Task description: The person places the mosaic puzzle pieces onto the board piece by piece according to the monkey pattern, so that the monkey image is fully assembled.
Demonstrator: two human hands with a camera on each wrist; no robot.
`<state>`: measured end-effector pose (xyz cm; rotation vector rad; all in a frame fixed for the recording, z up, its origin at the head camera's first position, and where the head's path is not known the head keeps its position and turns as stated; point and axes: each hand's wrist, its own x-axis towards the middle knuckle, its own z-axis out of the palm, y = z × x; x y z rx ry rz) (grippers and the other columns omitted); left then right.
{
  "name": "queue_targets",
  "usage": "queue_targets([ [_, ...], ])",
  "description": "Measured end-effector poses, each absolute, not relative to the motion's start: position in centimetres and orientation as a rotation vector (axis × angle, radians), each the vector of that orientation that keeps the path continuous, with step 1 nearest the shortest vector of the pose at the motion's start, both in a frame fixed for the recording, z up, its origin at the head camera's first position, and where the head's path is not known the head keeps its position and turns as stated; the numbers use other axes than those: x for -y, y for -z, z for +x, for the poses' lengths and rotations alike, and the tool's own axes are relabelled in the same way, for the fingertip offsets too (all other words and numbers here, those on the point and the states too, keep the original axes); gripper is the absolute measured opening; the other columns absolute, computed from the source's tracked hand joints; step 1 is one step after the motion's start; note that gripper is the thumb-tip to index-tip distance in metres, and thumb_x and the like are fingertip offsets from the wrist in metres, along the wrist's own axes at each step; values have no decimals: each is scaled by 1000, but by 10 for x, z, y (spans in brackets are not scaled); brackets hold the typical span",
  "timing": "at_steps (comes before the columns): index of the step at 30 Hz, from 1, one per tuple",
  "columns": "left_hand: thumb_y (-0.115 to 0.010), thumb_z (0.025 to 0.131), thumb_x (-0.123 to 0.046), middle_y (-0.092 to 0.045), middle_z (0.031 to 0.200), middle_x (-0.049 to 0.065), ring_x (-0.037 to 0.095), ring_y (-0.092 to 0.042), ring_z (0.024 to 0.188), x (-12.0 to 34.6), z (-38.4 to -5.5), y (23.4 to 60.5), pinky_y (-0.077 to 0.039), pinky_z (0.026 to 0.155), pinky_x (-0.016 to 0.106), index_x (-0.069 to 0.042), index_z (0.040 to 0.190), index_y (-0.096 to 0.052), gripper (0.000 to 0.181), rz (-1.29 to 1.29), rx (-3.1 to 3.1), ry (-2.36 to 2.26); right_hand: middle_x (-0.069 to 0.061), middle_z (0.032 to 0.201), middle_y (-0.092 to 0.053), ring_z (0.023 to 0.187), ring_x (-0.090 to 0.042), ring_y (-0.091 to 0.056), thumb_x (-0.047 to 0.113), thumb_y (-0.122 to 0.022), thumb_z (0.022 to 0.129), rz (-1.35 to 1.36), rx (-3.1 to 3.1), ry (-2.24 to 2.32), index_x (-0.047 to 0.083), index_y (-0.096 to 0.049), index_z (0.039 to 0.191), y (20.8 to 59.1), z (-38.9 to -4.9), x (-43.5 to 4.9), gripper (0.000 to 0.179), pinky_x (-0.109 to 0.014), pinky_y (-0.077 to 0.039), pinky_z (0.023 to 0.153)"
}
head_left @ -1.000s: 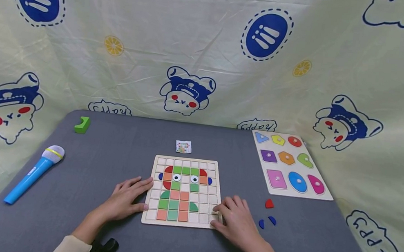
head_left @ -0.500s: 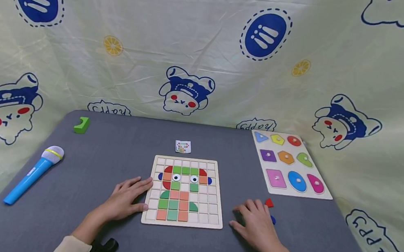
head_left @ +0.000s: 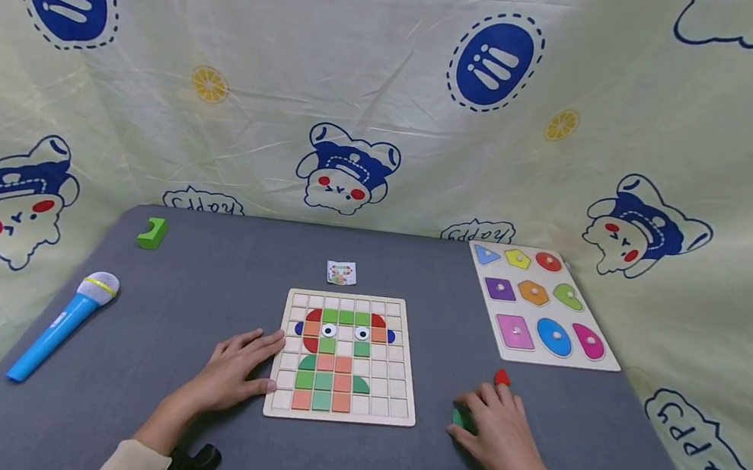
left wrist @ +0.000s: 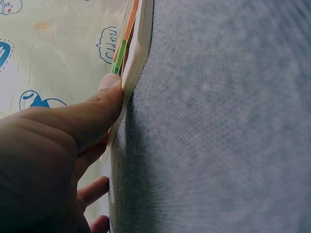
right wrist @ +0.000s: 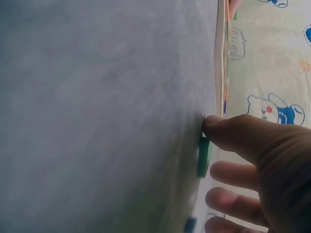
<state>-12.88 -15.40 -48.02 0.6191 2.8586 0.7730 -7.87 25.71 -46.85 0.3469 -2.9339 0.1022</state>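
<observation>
A pale wooden grid board (head_left: 385, 412) lies on the table, with coloured tiles (head_left: 342, 383) forming a figure with two eye pieces. My left hand (head_left: 238, 374) rests at its left edge; in the left wrist view, the thumb (left wrist: 112, 85) touches the rim. Right of the board, my right hand (head_left: 500, 436) is low over the table, thumb and fingers apart around a green piece (head_left: 459, 418). In the right wrist view, this green piece (right wrist: 203, 156) lies between thumb and index finger; firm contact is not clear. Just beyond the fingertips sits a red piece (head_left: 502, 377).
A blue piece (right wrist: 190, 225) is near the right hand. A peg puzzle board (head_left: 491, 320) lies at back right, a small picture card (head_left: 342, 273) behind the grid board. Left are a toy microphone (head_left: 67, 321) and a green block (head_left: 152, 233).
My right hand has moved right from the grid board's right edge to the loose pieces, covering the blue ones in the head view. A green piece now shows by its fingers. My left hand stays put.
</observation>
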Motion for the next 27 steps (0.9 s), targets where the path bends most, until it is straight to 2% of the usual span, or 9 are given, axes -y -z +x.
queue_targets([
  [18, -69, 84, -32, -38, 152, 4, 37, -27, 141, 155, -129, 480, -20, 104, 63, -14, 144, -41, 69, 618, -2857, -785, 7, 81, -52, 83, -13, -43, 36, -82, 67, 379, 2934, -138, 21, -71, 83, 469, -71, -274, 25, -36, -36, 75],
  [27, -69, 84, -33, -38, 152, 4, 37, -27, 141, 154, -129, 479, -20, 104, 64, -14, 144, -41, 69, 620, -2852, -789, 8, 80, -52, 84, -13, -44, 35, -83, 67, 383, 2912, -156, 21, -70, 82, 467, -71, -272, 24, -36, -37, 74],
])
